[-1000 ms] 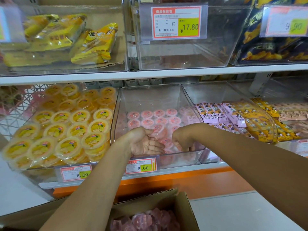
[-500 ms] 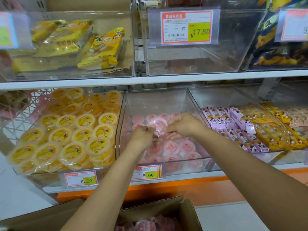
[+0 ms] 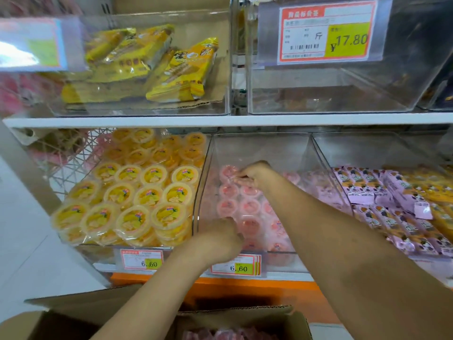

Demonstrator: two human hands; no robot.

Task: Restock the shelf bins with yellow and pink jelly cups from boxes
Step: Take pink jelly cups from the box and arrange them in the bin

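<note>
Calling the yellow side done: got the yellow bin (image 3: 98, 252), off to the left of both hands, crammed with yellow cups (image 3: 137, 195) up to the rim.

Can't say the same for the pink bin (image 3: 259, 148). Looks like roughly one layer of pink cups (image 3: 250, 207) on the floor, thinning out to the right of the right hand (image 3: 256, 174), with loads of bare wall above. Guessing halfway at best. Also seeing more pink ones in the box (image 3: 277, 315) down below the forearms, so expecting more trips.

Got the right hand reached to the back, fingers pinched on a cup (image 3: 226, 171) in the far-left corner, seemingly setting it into the back row. Got the left hand (image 3: 219, 238) down by the front wall with fingers curled under and hidden, so can't tell if it's holding anything.

Room-wise:
- **Above:** plenty of headroom over both hands, up to the shelf (image 3: 220, 120).
- **Sideways:** tighter, with a clear wall just left of the left hand and a slanted divider right of the right forearm, purple packs (image 3: 367, 190) beyond it.
- **Pulling back to the box:** worth minding the front lip under the left wrist and the price tag (image 3: 235, 266) just below it.
</note>
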